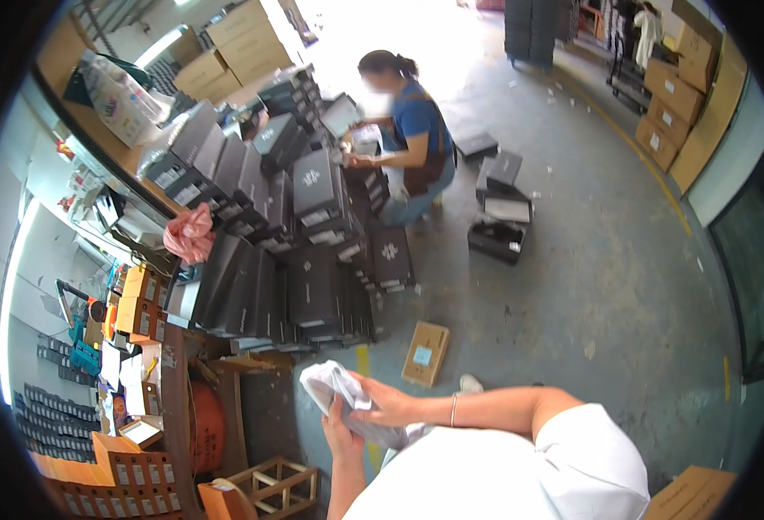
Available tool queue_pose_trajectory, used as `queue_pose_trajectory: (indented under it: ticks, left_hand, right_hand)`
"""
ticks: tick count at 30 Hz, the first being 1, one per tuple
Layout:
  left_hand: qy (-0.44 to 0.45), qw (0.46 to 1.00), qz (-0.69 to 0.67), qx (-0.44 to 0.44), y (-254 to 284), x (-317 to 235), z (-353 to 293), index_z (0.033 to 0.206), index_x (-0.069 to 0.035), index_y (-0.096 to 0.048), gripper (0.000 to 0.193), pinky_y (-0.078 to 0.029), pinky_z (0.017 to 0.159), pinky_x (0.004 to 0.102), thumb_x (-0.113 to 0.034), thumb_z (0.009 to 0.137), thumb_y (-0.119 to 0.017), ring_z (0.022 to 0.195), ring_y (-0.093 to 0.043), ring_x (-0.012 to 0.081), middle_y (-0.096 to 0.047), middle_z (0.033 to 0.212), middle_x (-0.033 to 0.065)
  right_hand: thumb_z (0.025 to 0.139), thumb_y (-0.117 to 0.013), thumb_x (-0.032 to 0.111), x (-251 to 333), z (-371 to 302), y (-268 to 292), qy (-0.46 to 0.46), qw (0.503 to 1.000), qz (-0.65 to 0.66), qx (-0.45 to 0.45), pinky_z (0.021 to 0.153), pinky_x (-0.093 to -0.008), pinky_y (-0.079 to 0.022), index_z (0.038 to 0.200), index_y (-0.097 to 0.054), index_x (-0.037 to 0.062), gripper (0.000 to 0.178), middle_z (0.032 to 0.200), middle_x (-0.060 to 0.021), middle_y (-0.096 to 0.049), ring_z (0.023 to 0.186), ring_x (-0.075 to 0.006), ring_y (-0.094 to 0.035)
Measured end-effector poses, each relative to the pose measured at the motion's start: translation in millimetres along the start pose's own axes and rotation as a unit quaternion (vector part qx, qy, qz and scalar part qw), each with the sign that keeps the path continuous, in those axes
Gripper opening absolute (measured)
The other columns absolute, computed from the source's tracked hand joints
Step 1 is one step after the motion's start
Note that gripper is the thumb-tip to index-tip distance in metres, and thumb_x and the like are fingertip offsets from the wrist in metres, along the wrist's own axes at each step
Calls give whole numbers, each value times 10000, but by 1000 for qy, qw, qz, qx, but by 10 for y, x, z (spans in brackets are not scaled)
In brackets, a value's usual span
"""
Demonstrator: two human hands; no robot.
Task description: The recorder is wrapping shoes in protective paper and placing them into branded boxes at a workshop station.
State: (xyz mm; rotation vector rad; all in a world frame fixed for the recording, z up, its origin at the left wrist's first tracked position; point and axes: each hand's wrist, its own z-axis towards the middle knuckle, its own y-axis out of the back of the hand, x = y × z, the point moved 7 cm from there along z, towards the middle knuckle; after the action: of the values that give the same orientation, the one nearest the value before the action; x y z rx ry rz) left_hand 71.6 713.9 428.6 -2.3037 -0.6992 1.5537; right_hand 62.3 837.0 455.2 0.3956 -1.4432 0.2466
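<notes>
In front of my body I hold a crumpled white-grey sheet-like bundle [328, 381], possibly thin paper or plastic; anything inside it is hidden. My left hand [341, 426] grips it from the near left side, fingers pointing up and pressed against it. From the right, my right hand [384, 401] closes over its other side, a thin bracelet on that wrist. A grey part of the bundle hangs below my right hand, partly hidden by my white sleeve and top.
Beyond my hands, stacks of dark grey shoe boxes [313, 282] rise on the left. A cardboard box [425, 354] lies on the floor ahead. A co-worker [418, 139] crouches by the stacks near open dark boxes [496, 241]. A wooden frame [282, 485] stands at lower left.
</notes>
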Motion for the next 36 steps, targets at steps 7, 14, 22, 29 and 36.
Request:
queue_pose_trajectory:
  ticks: [7, 14, 22, 29, 36]
  left_hand:
    - [25, 1000, 7, 13, -20, 25, -80, 1300, -14, -462, 432, -491, 907, 382, -203, 927, -570, 1067, -589, 236, -581, 1184, 100]
    - [23, 1000, 11, 9, 12, 43, -80, 1297, -15, -462, 440, -491, 908, 376, -212, 923, -582, 1067, -590, 234, -584, 1180, 96]
    - [-3, 1000, 16, 2, -52, 9, -101, 1293, -30, -470, 424, -481, 909, 378, -219, 930, -579, 1059, -590, 229, -588, 1175, 85]
    - [-13, 999, -39, -23, -84, -1, -162, 1280, -17, -474, 420, -497, 897, 375, -146, 903, -608, 1049, -599, 231, -591, 1164, 89]
    - [0, 990, -82, -115, 187, 107, -342, 1212, -18, -527, 386, -518, 826, 350, -144, 871, -657, 967, -623, 199, -620, 1098, 86]
  right_hand:
    - [902, -564, 310, -164, -122, -90, -61, 998, -6, 14, 1087, -419, -325, 1502, -82, 117, 794, 1372, -231, -394, 1285, -354, -400]
    - [923, -546, 300, -185, -126, -111, -53, 998, 4, 20, 1079, -444, -345, 1507, -70, 166, 765, 1364, -232, -397, 1274, -359, -414]
    - [910, -581, 309, -142, -136, -48, -35, 999, -15, 18, 1068, -412, -346, 1506, -97, 135, 788, 1375, -232, -394, 1263, -360, -428]
    - [905, -607, 290, -65, -119, 2, -55, 997, 4, 60, 1064, -378, -336, 1499, -131, 94, 787, 1403, -222, -382, 1294, -333, -404]
    - [873, -655, 280, -180, -127, -208, -88, 988, 51, 118, 1049, -366, -351, 1474, -202, 57, 785, 1368, -197, -433, 1268, -290, -436]
